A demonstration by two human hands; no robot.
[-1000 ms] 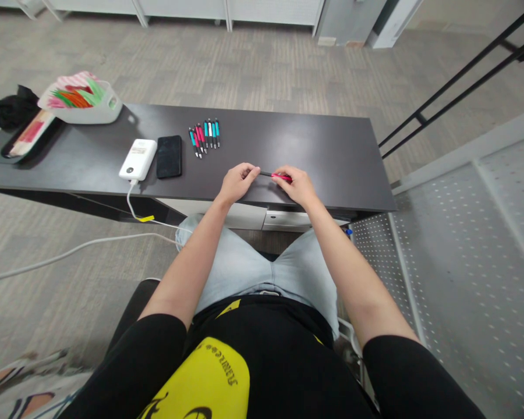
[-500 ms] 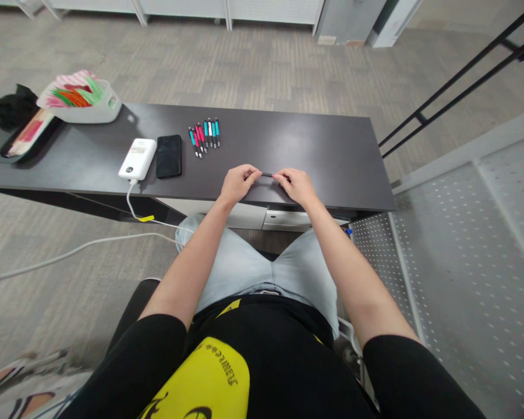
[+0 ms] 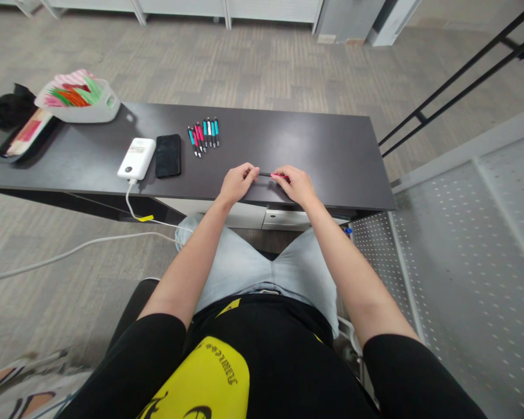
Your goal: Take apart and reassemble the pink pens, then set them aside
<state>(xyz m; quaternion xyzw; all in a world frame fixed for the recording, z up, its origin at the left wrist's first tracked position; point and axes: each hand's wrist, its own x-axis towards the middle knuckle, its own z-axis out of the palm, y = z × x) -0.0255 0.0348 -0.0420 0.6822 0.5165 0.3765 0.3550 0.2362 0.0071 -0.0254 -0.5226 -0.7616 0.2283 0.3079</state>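
Between my two hands, just above the near edge of the dark table (image 3: 332, 151), lies a black and red pen (image 3: 265, 174), held sideways. My left hand (image 3: 239, 183) pinches its dark end between thumb and fingertips. The red part is in the closed fingers of my right hand (image 3: 296, 184), which hide much of it. To the left, beyond my hands, several pens (image 3: 204, 137) in blue, red and white with black grips lie side by side in a loose row.
A black phone (image 3: 168, 155) lies beside a white power bank (image 3: 137, 158) with a white cable (image 3: 133, 203) running off the table's front. At the far left are a white basket (image 3: 107, 110) of colourful items, a black tray (image 3: 30, 145) and a black bag (image 3: 9, 107).
More of the pen's red part shows at my right fingers now. My left hand has shifted very slightly left; the other things stay in place.
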